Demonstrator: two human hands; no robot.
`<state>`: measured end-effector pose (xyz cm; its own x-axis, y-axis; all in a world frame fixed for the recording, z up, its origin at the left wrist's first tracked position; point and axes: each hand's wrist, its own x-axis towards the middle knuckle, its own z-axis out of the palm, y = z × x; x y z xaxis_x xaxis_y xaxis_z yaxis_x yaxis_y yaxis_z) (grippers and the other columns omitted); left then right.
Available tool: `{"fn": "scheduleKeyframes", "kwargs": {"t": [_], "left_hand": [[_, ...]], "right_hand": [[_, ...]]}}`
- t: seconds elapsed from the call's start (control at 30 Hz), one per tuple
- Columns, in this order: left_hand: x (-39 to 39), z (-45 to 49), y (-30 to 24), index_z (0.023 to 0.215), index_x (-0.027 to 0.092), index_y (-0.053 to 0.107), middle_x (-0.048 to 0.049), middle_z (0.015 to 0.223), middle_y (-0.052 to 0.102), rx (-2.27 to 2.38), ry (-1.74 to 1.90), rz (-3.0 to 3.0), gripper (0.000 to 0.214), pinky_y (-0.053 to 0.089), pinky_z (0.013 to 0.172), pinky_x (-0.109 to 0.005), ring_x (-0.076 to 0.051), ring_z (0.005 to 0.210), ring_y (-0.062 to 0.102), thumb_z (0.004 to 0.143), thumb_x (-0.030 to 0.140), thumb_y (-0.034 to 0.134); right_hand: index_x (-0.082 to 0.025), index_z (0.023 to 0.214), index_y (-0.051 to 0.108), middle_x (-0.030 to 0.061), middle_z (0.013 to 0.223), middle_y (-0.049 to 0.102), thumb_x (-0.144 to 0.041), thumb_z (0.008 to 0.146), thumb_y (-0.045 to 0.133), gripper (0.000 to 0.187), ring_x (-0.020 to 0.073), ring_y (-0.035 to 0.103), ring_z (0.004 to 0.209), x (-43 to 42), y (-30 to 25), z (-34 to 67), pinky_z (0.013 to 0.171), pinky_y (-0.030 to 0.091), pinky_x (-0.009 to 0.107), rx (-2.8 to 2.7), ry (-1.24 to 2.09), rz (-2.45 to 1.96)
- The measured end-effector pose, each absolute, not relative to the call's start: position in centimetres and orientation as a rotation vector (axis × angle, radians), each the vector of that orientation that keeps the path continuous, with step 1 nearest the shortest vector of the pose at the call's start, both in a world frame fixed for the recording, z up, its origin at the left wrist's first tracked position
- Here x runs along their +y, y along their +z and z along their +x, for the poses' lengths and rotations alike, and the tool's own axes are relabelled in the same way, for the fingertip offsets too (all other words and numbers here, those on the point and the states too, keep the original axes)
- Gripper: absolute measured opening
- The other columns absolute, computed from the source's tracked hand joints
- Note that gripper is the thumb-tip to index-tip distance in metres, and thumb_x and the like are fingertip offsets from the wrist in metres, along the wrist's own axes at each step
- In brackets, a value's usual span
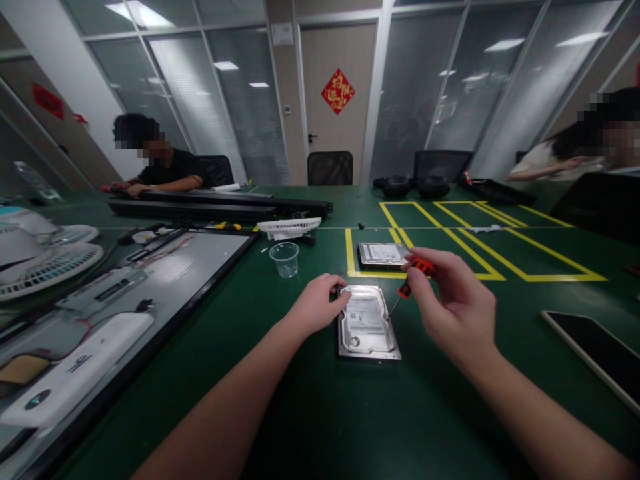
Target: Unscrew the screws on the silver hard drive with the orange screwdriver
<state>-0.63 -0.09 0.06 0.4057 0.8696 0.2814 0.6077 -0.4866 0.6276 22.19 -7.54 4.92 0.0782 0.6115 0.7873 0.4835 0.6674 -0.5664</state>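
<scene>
A silver hard drive [367, 325] lies flat on the green table in front of me. My left hand [318, 305] is curled against its far left corner, fingers closed on the edge. My right hand [450, 300] pinches a small red-handled screwdriver [415, 275], whose thin shaft slants down toward the drive's right edge. A second hard drive [383, 254] lies farther back, at the edge of a yellow-taped rectangle [500, 267].
A clear plastic cup [285, 259] and a white fan grille [290, 228] stand beyond the drive. An opened flat screen panel [150, 280] with parts fills the left. A dark tablet [595, 353] lies at right. Two other people sit at the far left and far right.
</scene>
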Motion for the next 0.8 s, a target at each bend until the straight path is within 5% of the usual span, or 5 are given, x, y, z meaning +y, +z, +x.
{"fn": "scheduleKeyframes", "kwargs": {"t": [0.23,0.47,0.8], "left_hand": [[-0.01,-0.72,-0.08,0.113,0.019,0.074,-0.0080,0.109,0.071,1.255,0.821,2.233,0.027,0.054,0.086,-0.036,-0.022,0.097,0.066,0.097,0.038,0.062],[0.03,-0.68,-0.12,0.113,0.019,0.074,-0.0081,0.107,0.071,1.258,0.828,2.246,0.028,0.054,0.085,-0.036,-0.022,0.095,0.066,0.097,0.038,0.062],[-0.09,-0.65,0.09,0.113,0.019,0.074,-0.0083,0.108,0.071,1.263,0.814,2.245,0.028,0.054,0.085,-0.036,-0.023,0.096,0.066,0.097,0.038,0.062]], "right_hand": [[-0.028,0.126,0.066,0.0079,0.121,0.071,-0.022,0.100,0.058,0.027,0.0223,0.073,0.102,-7.96,5.13,21.83,0.084,0.061,0.042,-1.521,0.236,-0.919],[-0.028,0.121,0.068,0.0068,0.114,0.068,-0.021,0.090,0.073,0.033,0.0252,0.068,0.106,-7.32,4.98,22.40,0.090,0.058,0.046,-1.594,0.015,-0.953],[-0.028,0.127,0.067,0.0068,0.116,0.073,-0.019,0.096,0.064,0.032,0.0235,0.072,0.103,-7.75,5.07,22.04,0.092,0.059,0.046,-1.556,0.156,-0.940]]}}
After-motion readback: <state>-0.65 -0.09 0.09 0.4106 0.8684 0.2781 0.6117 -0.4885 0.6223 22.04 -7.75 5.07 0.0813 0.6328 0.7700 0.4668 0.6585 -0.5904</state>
